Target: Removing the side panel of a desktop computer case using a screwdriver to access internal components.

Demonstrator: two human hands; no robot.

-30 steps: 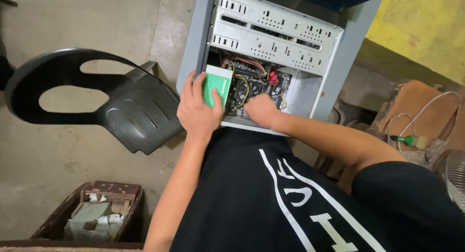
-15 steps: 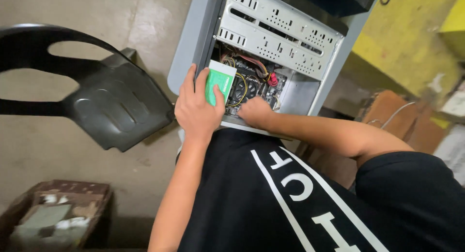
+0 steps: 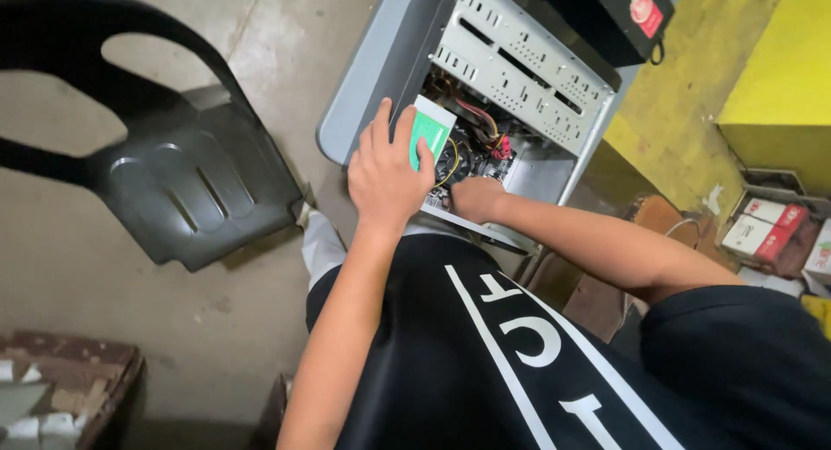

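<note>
The left hand (image 3: 381, 177) grips a green card (image 3: 427, 138) upright at the open computer case (image 3: 519, 69), its long axis pointing inward. The right hand (image 3: 476, 199) reaches inside; whether its fingers grasp anything cannot be told.

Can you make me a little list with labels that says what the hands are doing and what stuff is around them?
Place: concrete floor, seen from above
Main thing: open grey computer case with wires and a perforated metal drive cage inside
Left hand: holds a small green and white box at the case opening
Right hand: reaches into the bottom of the case; its fingers are hidden
Left of the case: dark plastic chair
Right side: yellow wall and small red and white boxes
Bottom left: brown crate of odd parts
</note>
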